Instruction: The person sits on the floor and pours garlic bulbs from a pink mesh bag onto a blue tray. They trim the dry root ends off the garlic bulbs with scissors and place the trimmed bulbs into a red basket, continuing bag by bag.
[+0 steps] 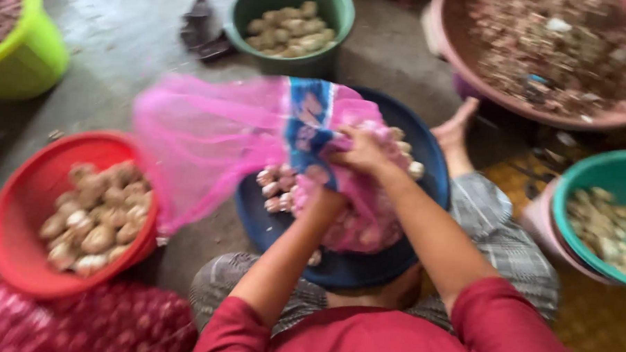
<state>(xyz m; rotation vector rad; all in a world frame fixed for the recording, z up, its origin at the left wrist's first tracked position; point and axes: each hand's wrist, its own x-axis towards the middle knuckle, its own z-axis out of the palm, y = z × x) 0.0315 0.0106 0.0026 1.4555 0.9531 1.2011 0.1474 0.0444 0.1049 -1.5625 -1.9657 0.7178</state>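
Observation:
A pink mesh sack (203,137) with a blue label band lies over a dark blue basin (424,166) that rests in my lap. Garlic bulbs (274,185) spill from the sack into the basin. My right hand (359,153) grips the sack's bunched mesh near the label. My left hand (319,190) is pushed into the mesh lower down, gripping the sack among the bulbs. The picture is blurred by motion.
A red basin (20,221) of garlic stands at the left, a green bowl (332,17) of bulbs at the back, a teal bowl (590,179) at the right, a large pink basin (469,70) of peel at the back right. Another filled pink sack (93,321) lies at bottom left.

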